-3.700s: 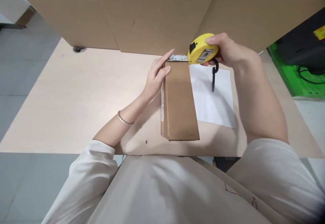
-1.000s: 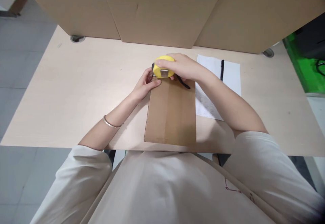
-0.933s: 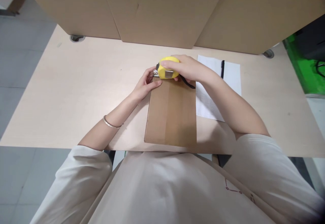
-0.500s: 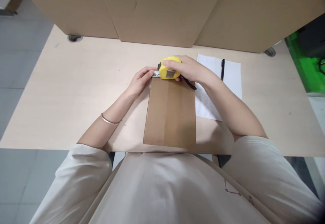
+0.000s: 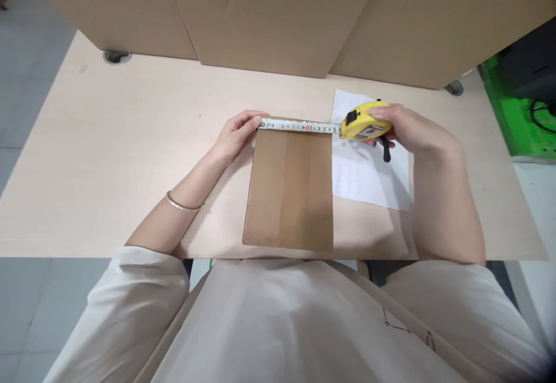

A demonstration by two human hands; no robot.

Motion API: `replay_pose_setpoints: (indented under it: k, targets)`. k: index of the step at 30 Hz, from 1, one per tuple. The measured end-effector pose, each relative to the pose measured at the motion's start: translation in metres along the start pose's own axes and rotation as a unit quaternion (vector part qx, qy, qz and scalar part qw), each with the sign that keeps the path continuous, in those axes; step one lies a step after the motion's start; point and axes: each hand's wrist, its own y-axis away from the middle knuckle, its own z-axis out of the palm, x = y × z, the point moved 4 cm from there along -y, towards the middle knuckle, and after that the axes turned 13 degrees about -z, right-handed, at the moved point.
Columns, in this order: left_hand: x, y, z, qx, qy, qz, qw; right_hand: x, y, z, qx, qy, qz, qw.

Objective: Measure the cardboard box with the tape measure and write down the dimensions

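A yellow tape measure (image 5: 364, 121) with a black lock and wrist strap is gripped in my right hand (image 5: 402, 123), to the right of a brown cardboard box (image 5: 293, 189). Its white blade (image 5: 299, 126) is drawn out across the far edge of the box. The blade's end is pinched at the box's far left corner by my left hand (image 5: 241, 131). The right hand's case hangs over a printed sheet of paper (image 5: 371, 180) lying beside the box.
Large cardboard panels (image 5: 269, 18) stand along the back of the pale desk (image 5: 108, 168). Two round cable holes sit near the back corners. A green and black object (image 5: 521, 105) is at the far right.
My right hand has moved right with the tape measure, drawing the blade out along the box's far edge. My left hand stays at the corner. The view has shifted slightly.
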Motion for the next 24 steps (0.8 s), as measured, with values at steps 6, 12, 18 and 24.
replay_pose_setpoints:
  k: [6,12,18,24]
  targets:
    - [0.000,0.000,-0.001,0.003,-0.020,0.002,1.000,0.015,-0.007,0.013,0.005,-0.004,0.009,1.000]
    - [0.000,0.001,0.000,0.000,-0.018,0.000,1.000,0.014,-0.013,0.017,-0.005,0.001,-0.005,1.000]
    - [0.000,0.001,-0.001,0.000,-0.019,0.002,1.000,0.015,-0.012,0.018,-0.005,-0.011,0.002,1.000]
    - [-0.001,0.002,-0.001,0.004,-0.020,0.000,1.000,-0.017,-0.008,0.013,-0.018,0.013,-0.016,1.000]
